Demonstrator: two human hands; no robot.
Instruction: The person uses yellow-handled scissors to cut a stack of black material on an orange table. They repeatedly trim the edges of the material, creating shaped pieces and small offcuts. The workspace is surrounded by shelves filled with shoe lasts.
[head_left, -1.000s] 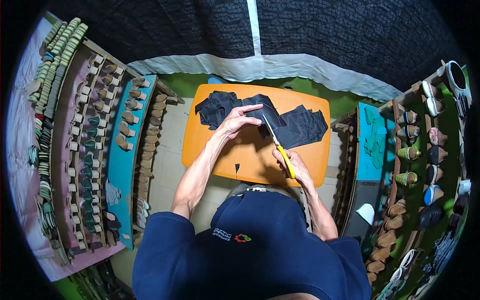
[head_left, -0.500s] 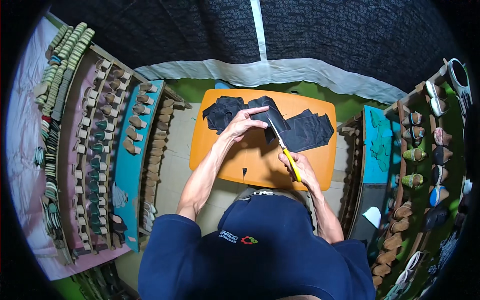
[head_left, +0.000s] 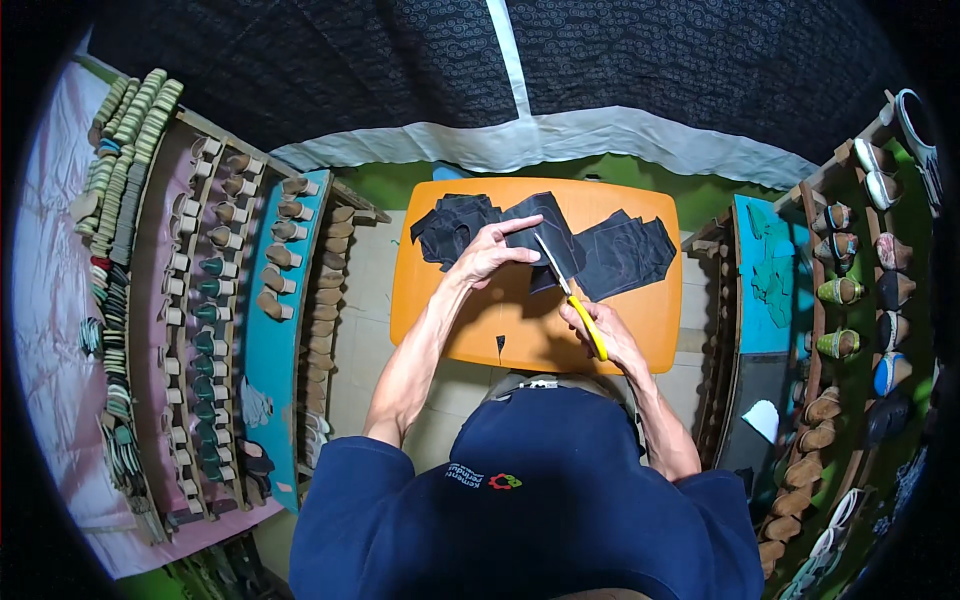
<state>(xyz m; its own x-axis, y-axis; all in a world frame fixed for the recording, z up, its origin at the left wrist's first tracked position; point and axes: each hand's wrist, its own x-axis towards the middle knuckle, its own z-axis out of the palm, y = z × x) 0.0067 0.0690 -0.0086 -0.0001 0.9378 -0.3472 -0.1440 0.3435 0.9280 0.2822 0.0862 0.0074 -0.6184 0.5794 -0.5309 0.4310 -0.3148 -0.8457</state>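
Note:
My left hand (head_left: 490,254) pinches a black sheet of material (head_left: 548,210) above the table, its fingers lying across the near left side. Faint lines show on the sheet. The fingers of my right hand (head_left: 612,336) are closed around the yellow handles of a pair of scissors (head_left: 588,322). The scissor blades point away and to the left, against the sheet close to my left fingertips; whether they are parted is hard to see. A crumpled heap of black pieces (head_left: 450,232) lies left of the sheet, and flatter black pieces (head_left: 628,256) lie to its right.
The orange table (head_left: 440,325) carries a small black scrap (head_left: 501,343) by its near edge. Racks of shoes and wooden shoe forms (head_left: 275,280) stand on the left. More shoes (head_left: 840,290) line the right, beside a blue board (head_left: 765,330). A dark curtain (head_left: 660,60) hangs behind.
The held sheet has turned and now spreads wider, with more of its face showing. Both hands keep their hold. The whole view has shifted slightly.

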